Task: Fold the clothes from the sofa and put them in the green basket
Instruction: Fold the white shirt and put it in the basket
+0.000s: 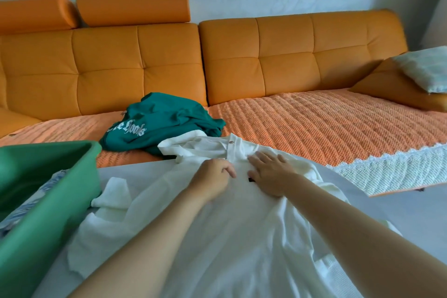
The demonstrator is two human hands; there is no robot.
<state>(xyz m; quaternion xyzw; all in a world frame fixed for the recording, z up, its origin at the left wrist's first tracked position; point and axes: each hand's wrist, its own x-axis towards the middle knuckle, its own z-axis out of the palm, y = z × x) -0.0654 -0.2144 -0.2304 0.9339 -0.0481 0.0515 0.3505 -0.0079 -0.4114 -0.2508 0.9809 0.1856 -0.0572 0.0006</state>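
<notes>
Item 1. White polo shirt (217, 237): we record it spread front-up on the pale counter (411, 203), collar toward the sofa and overhanging the counter's far edge, with one snap showing at the neck. One sleeve lies crumpled just beside the basket.

Item 2. Left grip (212, 173): a bare hand, knuckles up, on the shirt's chest just below the collar. We note its fingers and thumb curled, pinching the fabric.

Item 3. Right grip (271, 173): a bare hand just beside the left one. We list it as flat, fingers straight and slightly spread, palm pressing the shirt and holding nothing.

Item 4. Green basket (55, 220): on the counter at the left, touching the shirt's sleeve. We see a blue-and-white patterned cloth (29, 203) inside it.

Item 5. Teal T-shirt (162, 123): unfolded, bunched on the sofa seat just behind the polo's collar. It bears white lettering that we cannot read in full.

Item 6. Orange sofa (278, 55): we log it beyond the counter, its seat under an orange woven cover (326, 123) with a white lace edge. A pale cushion (425, 68) rests at the far right.
</notes>
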